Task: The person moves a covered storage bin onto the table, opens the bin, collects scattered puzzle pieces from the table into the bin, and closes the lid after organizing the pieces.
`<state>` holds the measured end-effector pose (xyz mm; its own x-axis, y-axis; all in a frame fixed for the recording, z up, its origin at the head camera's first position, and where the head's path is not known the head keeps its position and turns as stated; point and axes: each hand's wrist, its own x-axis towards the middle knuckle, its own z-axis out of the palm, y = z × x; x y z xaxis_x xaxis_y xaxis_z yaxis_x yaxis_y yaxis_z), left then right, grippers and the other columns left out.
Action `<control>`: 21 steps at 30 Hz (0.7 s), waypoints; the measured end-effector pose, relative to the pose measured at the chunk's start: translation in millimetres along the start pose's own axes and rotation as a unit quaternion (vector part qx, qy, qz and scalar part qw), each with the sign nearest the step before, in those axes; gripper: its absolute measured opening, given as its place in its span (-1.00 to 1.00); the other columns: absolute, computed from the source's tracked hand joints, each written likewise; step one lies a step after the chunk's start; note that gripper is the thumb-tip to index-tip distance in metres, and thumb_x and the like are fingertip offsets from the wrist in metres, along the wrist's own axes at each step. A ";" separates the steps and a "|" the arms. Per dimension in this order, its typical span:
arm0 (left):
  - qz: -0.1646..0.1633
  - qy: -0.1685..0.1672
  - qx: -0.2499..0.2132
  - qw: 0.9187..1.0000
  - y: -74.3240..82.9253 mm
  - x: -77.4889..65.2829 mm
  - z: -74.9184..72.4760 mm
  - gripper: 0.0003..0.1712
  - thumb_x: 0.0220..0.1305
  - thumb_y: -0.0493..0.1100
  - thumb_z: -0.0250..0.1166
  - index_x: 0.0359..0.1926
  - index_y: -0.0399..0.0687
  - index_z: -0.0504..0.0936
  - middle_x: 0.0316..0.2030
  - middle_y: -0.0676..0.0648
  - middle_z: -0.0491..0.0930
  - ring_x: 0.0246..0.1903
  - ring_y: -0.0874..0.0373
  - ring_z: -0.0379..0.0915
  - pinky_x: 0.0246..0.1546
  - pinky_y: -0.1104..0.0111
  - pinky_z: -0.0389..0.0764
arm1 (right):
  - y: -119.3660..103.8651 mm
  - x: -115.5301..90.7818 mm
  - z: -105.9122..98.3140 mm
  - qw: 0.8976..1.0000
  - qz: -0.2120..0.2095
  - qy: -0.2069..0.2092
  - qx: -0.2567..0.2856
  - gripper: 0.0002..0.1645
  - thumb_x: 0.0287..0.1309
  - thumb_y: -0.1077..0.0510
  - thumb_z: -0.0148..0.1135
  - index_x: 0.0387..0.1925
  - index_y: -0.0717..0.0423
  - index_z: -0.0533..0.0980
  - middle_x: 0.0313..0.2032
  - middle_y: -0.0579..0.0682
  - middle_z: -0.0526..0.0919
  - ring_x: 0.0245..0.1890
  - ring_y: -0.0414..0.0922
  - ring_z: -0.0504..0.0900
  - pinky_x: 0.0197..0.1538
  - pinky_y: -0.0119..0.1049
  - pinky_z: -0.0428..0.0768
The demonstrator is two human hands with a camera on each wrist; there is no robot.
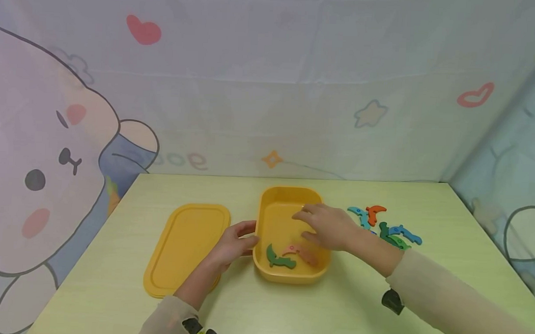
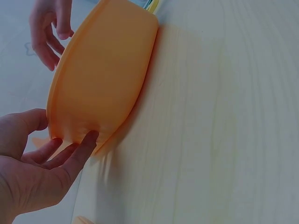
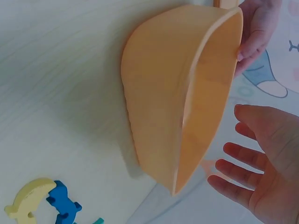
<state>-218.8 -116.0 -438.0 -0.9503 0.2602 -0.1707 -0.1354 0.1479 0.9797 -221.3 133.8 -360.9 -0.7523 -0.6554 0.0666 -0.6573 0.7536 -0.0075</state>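
From where I stand, a cartoon animal (image 1: pixel 51 144) printed on the cloth backdrop (image 1: pixel 234 102) fills the far left, with a solid red heart (image 1: pixel 144 31) above and to its right. The pale bench (image 1: pixel 262 314) stretches across in front, and on its left part a yellow lid (image 1: pixel 187 247) lies flat, the left forearm in its light sleeve (image 1: pixel 169 321) reaching over the lid's near right edge. The left hand (image 1: pixel 231 247) is at the left side of the yellow box (image 1: pixel 290 277) – its grip is spread rather than clenched, the fingers against the outer wall and the thumb at the rim. The box stands open in the middle of the bench, just beside the lid, and on its floor toward the near end lie two little curved pieces: a green piece (image 1: pixel 283 261) on the left and a pinkish-red piece (image 1: pixel 306 257) next to it. Over the box's right side hangs the right hand (image 1: pixel 329 225), its grip loose and holding nothing, fingers apart and slightly bent. Right of the box lies a cluster of similar pieces – a light-blue piece (image 1: pixel 364 218) touching or nearly touching an orange-red piece (image 1: pixel 373 216), then a dark-green piece (image 1: pixel 385 232), a bright-green piece (image 1: pixel 399 242) and a blue piece (image 1: pixel 408 235). The right forearm hides part of the cluster; the right wrist view also shows a yellow piece (image 3: pixel 28 198) there.
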 end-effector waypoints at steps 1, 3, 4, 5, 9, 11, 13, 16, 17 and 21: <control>-0.001 0.001 -0.001 1.000 0.1 -0.1 0.1 -0.46 0.24 -0.28 0.13 0.25 -0.23 0.30 0.21 -0.24 0.34 0.06 -0.08 0.42 -0.13 0.20 0.62 | 1.6 -0.8 -1.2 1.000 -0.002 0.006 -0.002 -0.53 0.10 0.01 0.24 0.07 0.00 0.48 -0.02 0.04 0.54 -0.11 -0.02 0.55 -0.30 -0.26 0.64; 0.000 0.000 -0.001 1.000 0.2 -0.1 0.3 -0.46 0.24 -0.28 0.13 0.25 -0.24 0.30 0.21 -0.25 0.34 0.06 -0.09 0.42 -0.14 0.20 0.62 | 4.9 -2.3 -3.0 1.000 -0.007 0.017 -0.007 -0.53 0.09 0.01 0.25 0.06 0.00 0.48 -0.03 0.04 0.55 -0.12 -0.02 0.55 -0.31 -0.27 0.64; 0.003 -0.001 0.000 1.000 -0.2 0.2 0.2 -0.46 0.25 -0.28 0.12 0.25 -0.26 0.30 0.21 -0.26 0.34 0.06 -0.10 0.42 -0.14 0.20 0.62 | 6.5 -3.3 -3.9 1.000 -0.008 0.021 -0.007 -0.53 0.09 0.02 0.25 0.06 0.00 0.48 -0.02 0.04 0.55 -0.12 -0.02 0.55 -0.33 -0.28 0.64; 0.003 -0.001 0.000 1.000 0.0 0.2 0.3 -0.46 0.25 -0.29 0.12 0.25 -0.26 0.30 0.21 -0.26 0.33 0.06 -0.10 0.42 -0.14 0.20 0.62 | 8.0 -4.4 -4.6 1.000 -0.008 0.024 -0.007 -0.53 0.08 0.02 0.26 0.06 0.00 0.49 -0.02 0.04 0.54 -0.12 -0.02 0.55 -0.34 -0.29 0.63; 0.005 -0.003 -0.002 1.000 0.1 0.1 0.7 -0.46 0.25 -0.29 0.12 0.25 -0.28 0.29 0.21 -0.29 0.33 0.06 -0.11 0.42 -0.15 0.20 0.62 | 14.1 -8.5 -7.5 1.000 -0.004 0.027 -0.004 -0.51 0.08 0.02 0.27 0.07 0.02 0.48 -0.01 0.04 0.54 -0.11 0.00 0.54 -0.34 -0.28 0.62; 0.004 -0.003 -0.004 1.000 0.8 -0.7 1.1 -0.46 0.26 -0.29 0.12 0.26 -0.28 0.29 0.21 -0.29 0.32 0.06 -0.12 0.42 -0.15 0.20 0.62 | 17.3 -10.8 -8.9 1.000 0.000 0.026 -0.006 -0.50 0.07 0.01 0.27 0.08 0.01 0.47 0.00 0.03 0.53 -0.10 -0.01 0.54 -0.33 -0.28 0.63; 0.004 -0.004 -0.006 1.000 1.4 -1.3 1.2 -0.46 0.27 -0.29 0.11 0.26 -0.28 0.27 0.22 -0.30 0.31 0.07 -0.14 0.41 -0.14 0.19 0.62 | 20.1 -12.7 -10.8 1.000 0.005 0.026 -0.007 -0.48 0.07 -0.01 0.27 0.09 -0.01 0.47 0.00 0.01 0.52 -0.09 -0.01 0.55 -0.32 -0.27 0.63; 0.005 -0.007 -0.009 1.000 2.3 -2.2 1.4 -0.45 0.27 -0.30 0.10 0.27 -0.29 0.26 0.23 -0.31 0.29 0.09 -0.16 0.39 -0.13 0.18 0.61 | 25.0 -15.5 -12.3 0.999 0.013 0.029 -0.006 -0.48 0.06 -0.01 0.28 0.09 -0.02 0.47 0.01 0.01 0.52 -0.08 -0.01 0.55 -0.31 -0.26 0.64; 0.006 -0.007 -0.010 1.000 2.4 -2.4 1.5 -0.45 0.27 -0.30 0.10 0.27 -0.29 0.26 0.23 -0.31 0.29 0.09 -0.17 0.38 -0.13 0.17 0.61 | 26.8 -16.4 -12.5 0.999 0.017 0.030 -0.006 -0.48 0.06 -0.01 0.28 0.09 -0.03 0.47 0.01 0.01 0.52 -0.08 -0.01 0.55 -0.31 -0.25 0.64; 0.004 -0.008 -0.008 1.000 1.7 -2.0 1.3 -0.46 0.27 -0.29 0.10 0.27 -0.29 0.27 0.23 -0.29 0.30 0.09 -0.15 0.39 -0.13 0.19 0.62 | 35.5 -21.1 -11.1 0.999 0.020 0.038 0.001 -0.49 0.05 0.01 0.28 0.08 -0.02 0.47 0.00 0.02 0.53 -0.06 0.01 0.54 -0.28 -0.20 0.64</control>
<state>-216.8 -115.1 -436.1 -0.9470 0.2761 -0.1644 -0.1328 0.1297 0.9826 -228.2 175.0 -351.5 -0.7724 -0.6189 0.1426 -0.6267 0.7791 -0.0135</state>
